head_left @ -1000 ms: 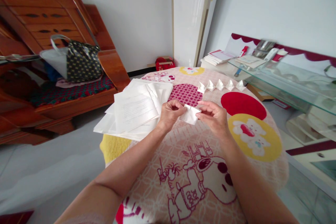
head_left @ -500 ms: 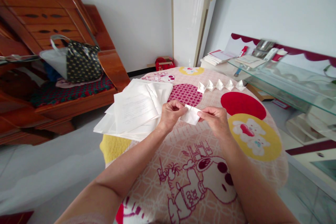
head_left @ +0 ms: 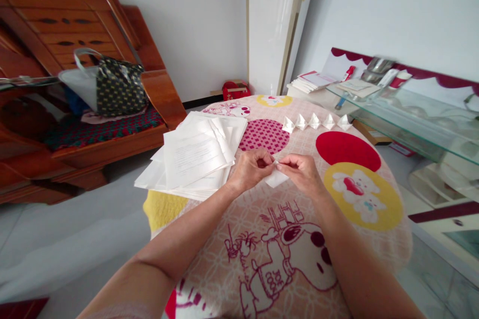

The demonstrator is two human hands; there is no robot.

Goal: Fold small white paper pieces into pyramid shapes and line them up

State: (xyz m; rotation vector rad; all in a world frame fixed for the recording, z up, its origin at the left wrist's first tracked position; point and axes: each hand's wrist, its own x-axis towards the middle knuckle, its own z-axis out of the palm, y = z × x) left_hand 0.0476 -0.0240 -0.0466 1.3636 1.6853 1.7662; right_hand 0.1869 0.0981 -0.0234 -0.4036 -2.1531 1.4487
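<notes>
A small folded piece of white paper (head_left: 276, 178) is pinched between both hands over the round table. My left hand (head_left: 253, 168) grips its upper left part, fingers curled and closed. My right hand (head_left: 301, 170) pinches its upper right, close to the left fingertips. The lower part of the paper hangs below the fingers; its top edge is mostly hidden by them. Beyond the hands stands a row of several small folded white paper shapes (head_left: 314, 120) with pointed tops. Left of my left hand lies a pile of white paper sheets (head_left: 194, 157), some with printed text.
A patterned cloth (head_left: 232, 239) covers the round table. To the right is a glass-topped stand (head_left: 411, 114) with a metal pot and other items. A wooden bench (head_left: 93, 124) with a dotted bag (head_left: 119, 87) is at the left; a tall white cabinet-like unit (head_left: 269, 35) stands behind.
Both hands have come closer together and their fingertips now nearly meet at the paper's top edge. The paper has tilted, and less of it shows.
</notes>
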